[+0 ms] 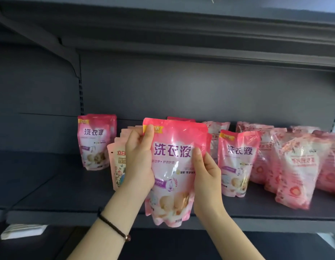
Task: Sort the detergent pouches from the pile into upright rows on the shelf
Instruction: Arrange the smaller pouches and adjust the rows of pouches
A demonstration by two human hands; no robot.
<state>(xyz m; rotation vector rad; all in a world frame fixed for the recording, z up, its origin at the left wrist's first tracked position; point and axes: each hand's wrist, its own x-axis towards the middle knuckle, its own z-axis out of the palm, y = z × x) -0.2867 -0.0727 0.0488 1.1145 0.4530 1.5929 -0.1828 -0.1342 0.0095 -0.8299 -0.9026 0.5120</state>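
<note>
Left hand [139,158] and right hand [206,175] both hold one pink pouch [174,166] upright over the shelf [59,184]

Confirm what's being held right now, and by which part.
One pink detergent pouch, in both hands: left hand grips its upper-left edge, thumb at the top corner; right hand grips the right edge at mid-height.
</note>
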